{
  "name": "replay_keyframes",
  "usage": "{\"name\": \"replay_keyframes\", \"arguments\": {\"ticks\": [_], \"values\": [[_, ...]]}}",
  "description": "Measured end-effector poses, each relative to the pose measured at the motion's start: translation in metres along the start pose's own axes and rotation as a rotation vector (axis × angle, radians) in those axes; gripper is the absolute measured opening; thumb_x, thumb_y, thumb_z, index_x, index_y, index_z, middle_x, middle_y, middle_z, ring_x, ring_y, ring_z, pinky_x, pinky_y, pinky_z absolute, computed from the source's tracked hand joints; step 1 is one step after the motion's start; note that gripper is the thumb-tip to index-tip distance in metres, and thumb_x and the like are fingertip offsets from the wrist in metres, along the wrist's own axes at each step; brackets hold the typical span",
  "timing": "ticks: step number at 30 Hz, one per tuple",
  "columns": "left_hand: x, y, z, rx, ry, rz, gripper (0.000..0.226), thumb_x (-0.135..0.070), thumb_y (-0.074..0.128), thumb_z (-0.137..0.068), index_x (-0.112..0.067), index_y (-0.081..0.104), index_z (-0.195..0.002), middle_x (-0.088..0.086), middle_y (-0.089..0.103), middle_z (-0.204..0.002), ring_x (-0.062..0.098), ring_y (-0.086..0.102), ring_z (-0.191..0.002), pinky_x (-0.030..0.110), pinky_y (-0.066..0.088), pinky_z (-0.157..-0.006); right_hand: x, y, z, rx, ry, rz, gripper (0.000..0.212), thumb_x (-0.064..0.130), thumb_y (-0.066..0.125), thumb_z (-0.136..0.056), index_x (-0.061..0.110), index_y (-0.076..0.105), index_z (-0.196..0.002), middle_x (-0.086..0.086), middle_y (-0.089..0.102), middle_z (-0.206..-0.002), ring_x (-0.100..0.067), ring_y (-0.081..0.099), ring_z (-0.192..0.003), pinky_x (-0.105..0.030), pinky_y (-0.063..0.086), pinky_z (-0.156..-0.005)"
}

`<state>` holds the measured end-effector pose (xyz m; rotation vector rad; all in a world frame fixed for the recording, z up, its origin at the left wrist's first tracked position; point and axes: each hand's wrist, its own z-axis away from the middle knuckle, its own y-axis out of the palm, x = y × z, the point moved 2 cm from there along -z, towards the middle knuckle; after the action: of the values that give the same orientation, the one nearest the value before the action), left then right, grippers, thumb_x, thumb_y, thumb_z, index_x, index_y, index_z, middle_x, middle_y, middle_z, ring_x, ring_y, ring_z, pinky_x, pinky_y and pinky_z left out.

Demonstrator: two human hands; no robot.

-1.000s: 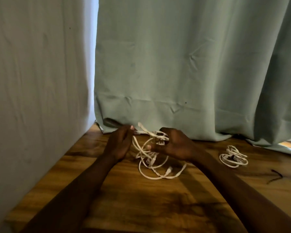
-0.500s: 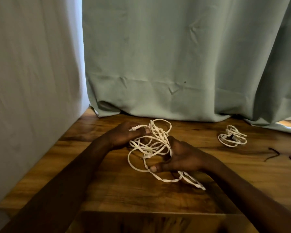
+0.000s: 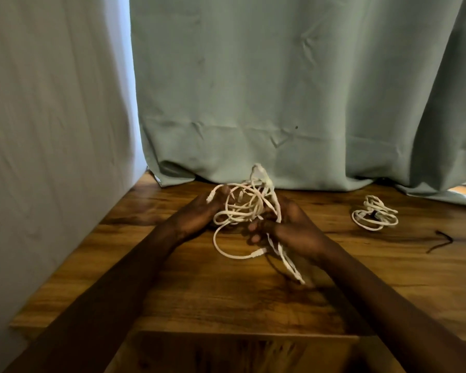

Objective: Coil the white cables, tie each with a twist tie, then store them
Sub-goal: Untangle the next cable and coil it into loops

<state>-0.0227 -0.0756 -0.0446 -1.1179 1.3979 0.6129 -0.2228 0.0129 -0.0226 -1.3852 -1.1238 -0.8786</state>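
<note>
— Held how?
— Pinched near a plug end in the left hand [image 3: 199,214], center of frame. Wrapped as well in the curled fingers of the right hand [image 3: 293,230], just beside it. Clamped from both sides on the tangled white cable [image 3: 242,208], partly raised, partly resting on the wooden table [image 3: 199,292].
— Hidden anywhere?
— Behind the right fingers, yes. Hard to trace strand by strand. Blurred along the loop trailing toward lower center.
— Looks like?
— Loose, uneven loops, peaking against the green curtain [image 3: 280,90], with 1 plug lying just below the hands.
— Elsewhere?
— At right, well apart, 1 coiled white bundle [image 3: 374,215] with something dark at its middle. Further right, 2 black twist ties [image 3: 452,240], the outer cut off by the frame edge. Along the left, white cloth [image 3: 51,130].
</note>
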Motion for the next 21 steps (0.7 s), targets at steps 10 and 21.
{"name": "replay_keyframes", "arguments": {"ticks": [10,21], "values": [[-0.001,-0.036,-0.004,-0.451,0.010,0.655,0.011,-0.015,0.064,-0.099,-0.013,0.073,-0.093,0.003,0.070,-0.072,0.004,0.053,-0.043,0.018,0.045,-0.039,0.013,-0.055,-0.048,-0.351,-0.088,-0.567,0.024,-0.007,0.047,-0.099,0.015,0.054,-0.094,-0.009,0.067,-0.081,-0.008,0.047,-0.044,-0.019,0.038,-0.042],[-0.002,-0.072,-0.011,-0.977,-0.030,0.570,0.014,-0.015,0.072,-0.091,-0.016,0.068,-0.077,0.011,0.070,-0.082,0.023,0.066,-0.069,0.038,0.053,-0.070,0.016,-0.081,-0.078,-0.693,-0.142,-1.013,0.029,-0.002,0.044,-0.100,0.024,0.058,-0.098,0.000,0.057,-0.068,-0.006,0.040,-0.040,-0.016,0.033,-0.039]]}}
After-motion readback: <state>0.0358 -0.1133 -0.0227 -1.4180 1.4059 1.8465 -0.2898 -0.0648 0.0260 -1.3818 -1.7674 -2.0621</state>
